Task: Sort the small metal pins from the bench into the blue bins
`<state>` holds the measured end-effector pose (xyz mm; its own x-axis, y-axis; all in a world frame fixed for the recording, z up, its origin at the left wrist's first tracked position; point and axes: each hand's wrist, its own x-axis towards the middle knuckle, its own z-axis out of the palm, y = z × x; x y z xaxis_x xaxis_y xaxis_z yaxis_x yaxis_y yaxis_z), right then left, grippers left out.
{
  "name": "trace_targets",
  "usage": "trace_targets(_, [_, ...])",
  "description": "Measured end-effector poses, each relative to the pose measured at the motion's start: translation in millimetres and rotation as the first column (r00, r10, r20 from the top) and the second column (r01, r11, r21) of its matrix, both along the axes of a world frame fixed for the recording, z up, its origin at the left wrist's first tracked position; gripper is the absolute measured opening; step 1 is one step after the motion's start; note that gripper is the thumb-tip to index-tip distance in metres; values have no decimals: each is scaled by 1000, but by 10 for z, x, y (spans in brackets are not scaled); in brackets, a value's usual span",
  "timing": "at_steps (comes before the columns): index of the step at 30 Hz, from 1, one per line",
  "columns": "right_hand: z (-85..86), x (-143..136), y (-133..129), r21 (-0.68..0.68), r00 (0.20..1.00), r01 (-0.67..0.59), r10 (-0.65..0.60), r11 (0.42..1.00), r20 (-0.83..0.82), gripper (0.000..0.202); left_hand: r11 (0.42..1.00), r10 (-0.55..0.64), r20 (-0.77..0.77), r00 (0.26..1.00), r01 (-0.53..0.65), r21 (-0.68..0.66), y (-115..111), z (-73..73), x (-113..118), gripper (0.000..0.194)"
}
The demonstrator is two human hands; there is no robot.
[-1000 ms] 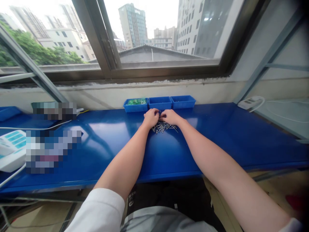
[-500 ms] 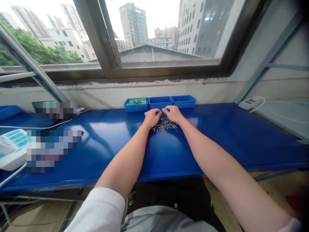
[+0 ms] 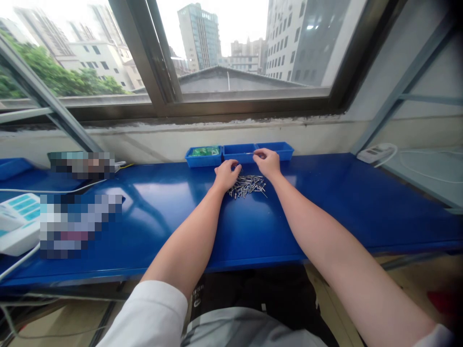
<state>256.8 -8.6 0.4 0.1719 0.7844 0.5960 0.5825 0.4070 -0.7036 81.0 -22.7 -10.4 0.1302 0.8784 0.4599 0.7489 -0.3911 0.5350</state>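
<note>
Right hand [image 3: 268,163] has moved off left hand [image 3: 226,174], fingers pinched on 1 thin piece [image 3: 249,153], near 3 blue bins [image 3: 231,157]. Left fingers curled, can't tell if holding. Metal pin pile [image 3: 249,187] nearer the body than both hands' fingertips.

A workshop, it seems: a blue surface [image 3: 249,231] with heaped metal pins [image 3: 249,186], small bins [image 3: 203,163] and a metal frame [image 3: 74,127].

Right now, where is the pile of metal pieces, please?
In the head view, the pile lies centrally, right of the left hand, in front of the middle blue bin.
</note>
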Motion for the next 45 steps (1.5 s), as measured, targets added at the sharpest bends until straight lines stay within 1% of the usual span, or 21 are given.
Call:
trace_targets(3, [7,122,28,-33,978,201,-198,979,67,36,1000,5,-13,1000,-6,-14,7,-9,-4,28])
trace_targets(5, [10,193,24,-68,939,323,-311,944,143,44,1000,3,-24,1000,-4,-22,11,-13,-5,28])
trace_targets(7, [11,247,14,-104,898,410,-381,906,221,48,1000,4,-33,999,-5,-30,14,-13,-5,28])
trace_targets(10, [6,301,13,-142,862,465,-409,874,301,51,999,4,-44,999,-5,-43,16,-14,-6,27])
trace_targets(13, [-7,336,35,-169,844,491,-418,855,336,55,999,-17,-52,998,15,-44,20,-22,-13,26])
trace_targets(18, [-47,355,66,-307,843,502,-377,809,384,73,999,-25,-57,998,22,-43,14,-22,-15,24])
trace_targets(21, [-68,324,60,-324,848,488,-352,811,395,80,998,-8,-68,998,3,-63,-3,2,0,24])
trace_targets(24, [-68,248,42,-245,858,453,-345,857,381,76,997,2,-74,997,-8,-74,-15,20,14,23])
trace_targets(26, [-59,176,26,-184,878,389,-303,903,372,65,997,10,-74,997,-15,-73,-7,17,16,24])
trace_targets(28, [-49,92,3,-153,900,275,-198,949,389,51,998,13,-64,998,-17,-67,16,-2,12,25])
trace_targets(30, [-44,4,-31,-180,901,112,-23,977,434,43,998,6,-40,999,-9,-61,50,-28,3,27])
trace_targets(31, [-43,-39,-52,-220,882,15,91,975,462,43,998,1,-25,1000,-3,-60,69,-41,-2,28])
trace_targets(33, [-44,-120,-98,-310,819,-111,263,944,510,51,998,0,0,1000,0,-58,100,-62,-12,31])
trace_targets(35, [-47,-185,-138,-399,759,-149,364,904,540,59,998,7,12,1000,-6,-60,120,-72,-18,33])
trace_targets(37, [-55,-229,-159,-437,724,-142,394,888,566,58,998,2,11,1000,-1,-63,127,-75,-21,34])
trace_targets(40, [-76,-250,-144,-404,728,-139,369,904,578,43,998,-19,-7,1000,19,-67,126,-72,-23,35])
trace_targets(43, [-105,-237,-97,-334,750,-207,369,919,550,28,997,-30,-35,999,27,-74,121,-70,-25,35])
trace_targets(45, [-121,-223,-67,-300,755,-256,384,919,531,22,997,-36,-45,998,33,-72,117,-68,-25,35])
